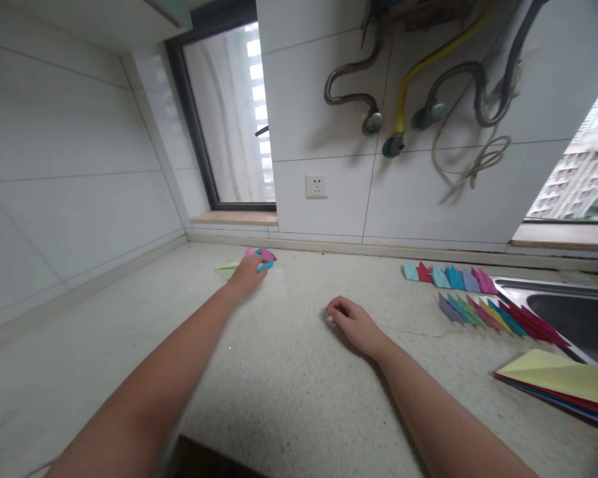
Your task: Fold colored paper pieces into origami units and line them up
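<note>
My left hand point(246, 275) reaches to the back of the counter, its fingers closed on a small blue folded paper point(266, 265). Pink folded papers point(266, 253) lie just beyond the fingertips, and a pale green paper point(226, 269) sits at the hand's left, partly hidden by it. My right hand point(356, 325) rests on the counter to the right, curled into a loose fist with nothing visible in it. Further right stand two rows of folded paper pieces, a back row point(453, 277) and a front row point(498, 315), in several colours.
A stack of coloured paper sheets point(563, 378), pale yellow on top, lies at the right near a metal sink point(521, 287). Hoses and a yellow pipe point(403, 99) hang on the tiled wall above a socket point(316, 186). A window point(229, 119) stands behind the left hand.
</note>
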Demonstrator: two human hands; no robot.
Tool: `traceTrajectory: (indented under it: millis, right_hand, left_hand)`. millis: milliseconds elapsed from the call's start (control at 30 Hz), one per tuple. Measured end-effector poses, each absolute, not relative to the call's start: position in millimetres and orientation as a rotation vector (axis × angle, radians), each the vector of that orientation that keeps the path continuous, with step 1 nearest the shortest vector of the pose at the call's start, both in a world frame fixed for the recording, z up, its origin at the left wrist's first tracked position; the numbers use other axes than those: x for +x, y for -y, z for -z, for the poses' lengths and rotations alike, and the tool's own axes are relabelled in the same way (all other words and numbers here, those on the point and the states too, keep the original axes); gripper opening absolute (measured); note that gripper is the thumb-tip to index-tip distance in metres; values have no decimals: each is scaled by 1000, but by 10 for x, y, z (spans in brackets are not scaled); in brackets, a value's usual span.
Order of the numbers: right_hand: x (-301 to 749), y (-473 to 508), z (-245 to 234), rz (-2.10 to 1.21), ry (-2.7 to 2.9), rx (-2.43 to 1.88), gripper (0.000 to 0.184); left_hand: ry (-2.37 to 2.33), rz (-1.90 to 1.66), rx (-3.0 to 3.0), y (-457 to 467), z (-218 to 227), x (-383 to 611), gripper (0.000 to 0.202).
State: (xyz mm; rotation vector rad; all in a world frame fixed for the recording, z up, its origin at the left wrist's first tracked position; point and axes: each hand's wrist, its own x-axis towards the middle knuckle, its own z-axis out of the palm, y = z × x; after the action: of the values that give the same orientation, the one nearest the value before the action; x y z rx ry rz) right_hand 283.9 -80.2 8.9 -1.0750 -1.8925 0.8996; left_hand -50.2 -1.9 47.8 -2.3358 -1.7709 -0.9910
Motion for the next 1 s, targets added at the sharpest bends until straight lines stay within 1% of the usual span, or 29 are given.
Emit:
traceTrajectory:
  millis: [33, 133, 267, 433, 600, 667, 833, 1000]
  right_hand:
    - [2842, 792, -82, -898, 1885, -1079, 22]
    - [2854, 766, -62, -896, 1872, -1107, 22]
    - [2862, 740, -46, -911, 1862, -1152, 22]
    - [2866, 718, -28, -922, 1851, -1148, 24]
    - [2872, 716, -21, -939, 1835, -1147, 24]
    - [2873, 719, -25, -948, 1832, -1158, 24]
    - [2868, 727, -41, -957, 1816, -1164, 25]
    - [2866, 719, -28, -962, 1817, -1149, 24]
  left_hand:
    - [1813, 893, -2231, -42, -503, -665, 34]
    - [1916, 830, -2103, -145, -542, -1103, 46]
    - [2017, 695, -2081, -141, -436, -1478, 46]
    - [2066, 567, -2087, -65, -202, -1631, 50]
    - [2052, 507, -2105, -30, -138, -1655, 60]
    - [2022, 492, -2105, -17, -151, -1641, 55]
    - [1947, 437, -2111, 61, -196, -1494, 36]
    - [1886, 497, -2160, 174, -293, -1239, 30]
